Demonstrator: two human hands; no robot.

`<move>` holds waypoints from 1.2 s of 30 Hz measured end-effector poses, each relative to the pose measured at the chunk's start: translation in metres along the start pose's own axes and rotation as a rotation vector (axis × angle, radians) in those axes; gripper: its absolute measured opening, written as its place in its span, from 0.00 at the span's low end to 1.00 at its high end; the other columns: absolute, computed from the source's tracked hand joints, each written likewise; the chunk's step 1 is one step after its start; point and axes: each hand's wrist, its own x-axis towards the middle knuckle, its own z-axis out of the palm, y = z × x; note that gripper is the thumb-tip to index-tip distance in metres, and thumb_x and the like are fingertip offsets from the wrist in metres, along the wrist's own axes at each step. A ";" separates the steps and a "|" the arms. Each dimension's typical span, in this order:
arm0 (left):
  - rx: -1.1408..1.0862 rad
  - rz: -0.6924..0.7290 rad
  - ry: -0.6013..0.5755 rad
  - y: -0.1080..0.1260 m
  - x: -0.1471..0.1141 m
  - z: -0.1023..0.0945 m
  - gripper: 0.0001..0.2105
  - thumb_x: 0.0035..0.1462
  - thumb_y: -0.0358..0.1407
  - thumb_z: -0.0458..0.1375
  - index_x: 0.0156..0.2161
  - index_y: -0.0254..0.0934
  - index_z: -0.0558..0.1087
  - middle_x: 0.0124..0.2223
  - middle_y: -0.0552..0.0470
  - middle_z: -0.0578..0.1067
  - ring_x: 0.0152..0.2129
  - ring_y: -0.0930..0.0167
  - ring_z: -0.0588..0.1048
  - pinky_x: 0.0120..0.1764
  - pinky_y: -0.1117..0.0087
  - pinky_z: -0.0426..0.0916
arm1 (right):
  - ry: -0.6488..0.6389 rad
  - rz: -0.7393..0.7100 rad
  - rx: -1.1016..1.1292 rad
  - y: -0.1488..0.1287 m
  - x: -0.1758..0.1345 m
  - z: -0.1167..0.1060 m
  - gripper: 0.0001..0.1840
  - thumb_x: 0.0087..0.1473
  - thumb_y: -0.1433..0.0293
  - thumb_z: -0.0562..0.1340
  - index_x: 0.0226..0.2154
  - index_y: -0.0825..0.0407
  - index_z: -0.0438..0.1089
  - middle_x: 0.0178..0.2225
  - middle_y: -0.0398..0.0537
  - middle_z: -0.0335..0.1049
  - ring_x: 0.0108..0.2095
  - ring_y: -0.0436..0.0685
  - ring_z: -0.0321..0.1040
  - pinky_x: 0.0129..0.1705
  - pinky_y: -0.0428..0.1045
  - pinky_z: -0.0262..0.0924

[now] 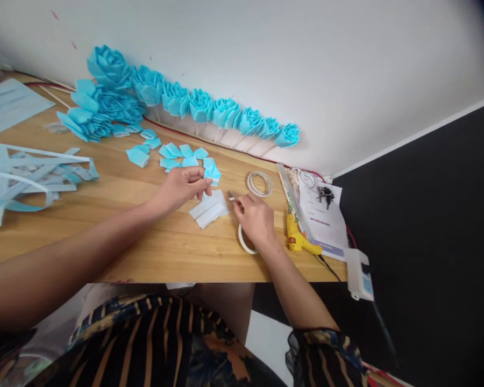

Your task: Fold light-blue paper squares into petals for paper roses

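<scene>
Black-and-tan striped clothing (145,338) lies nearest my head view; beyond, over the brown wooden table (165,247), the right hand (255,216) pinches a small grey-and-white piece (231,198); the left hand's (184,185) fingers bend beside a folded light-blue petal (212,170), grip unclear to me

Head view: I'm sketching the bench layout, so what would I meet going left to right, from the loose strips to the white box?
Pale loose strips → the left hand → the right hand → the yellow glue gun → the white box.
</scene>
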 end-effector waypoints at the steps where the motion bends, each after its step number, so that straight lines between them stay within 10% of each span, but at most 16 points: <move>1: -0.002 -0.010 -0.003 0.000 0.000 0.000 0.12 0.55 0.40 0.59 0.26 0.34 0.72 0.22 0.52 0.73 0.18 0.76 0.67 0.23 0.75 0.58 | 0.004 -0.003 -0.001 0.000 -0.001 0.001 0.10 0.61 0.69 0.58 0.32 0.50 0.74 0.32 0.50 0.74 0.33 0.56 0.69 0.32 0.49 0.52; 16: -0.056 -0.054 -0.090 0.000 0.000 0.000 0.13 0.56 0.41 0.58 0.26 0.33 0.74 0.20 0.54 0.69 0.18 0.77 0.66 0.22 0.77 0.61 | 0.002 0.150 0.422 0.013 -0.001 0.011 0.09 0.60 0.69 0.57 0.32 0.50 0.72 0.32 0.46 0.76 0.34 0.54 0.71 0.39 0.48 0.59; 23: -0.151 -0.126 -0.162 0.005 -0.001 0.000 0.13 0.57 0.39 0.57 0.26 0.32 0.73 0.19 0.54 0.69 0.17 0.77 0.66 0.22 0.78 0.61 | 0.197 0.304 0.686 0.013 0.000 0.009 0.11 0.60 0.64 0.57 0.34 0.51 0.72 0.33 0.45 0.76 0.35 0.54 0.72 0.38 0.48 0.64; 31: -0.094 -0.183 -0.253 0.003 0.000 0.000 0.14 0.57 0.37 0.55 0.24 0.32 0.73 0.17 0.54 0.69 0.15 0.78 0.64 0.21 0.78 0.60 | 0.497 -0.219 0.437 -0.005 0.026 -0.031 0.07 0.61 0.70 0.59 0.38 0.47 0.74 0.34 0.46 0.75 0.35 0.53 0.71 0.38 0.50 0.65; 36: -0.072 -0.211 -0.325 0.001 0.000 0.000 0.14 0.56 0.39 0.55 0.24 0.33 0.73 0.18 0.55 0.69 0.15 0.78 0.65 0.21 0.77 0.60 | 0.586 -0.506 0.277 -0.008 0.031 -0.019 0.08 0.58 0.74 0.62 0.39 0.48 0.73 0.30 0.45 0.73 0.32 0.52 0.69 0.34 0.49 0.64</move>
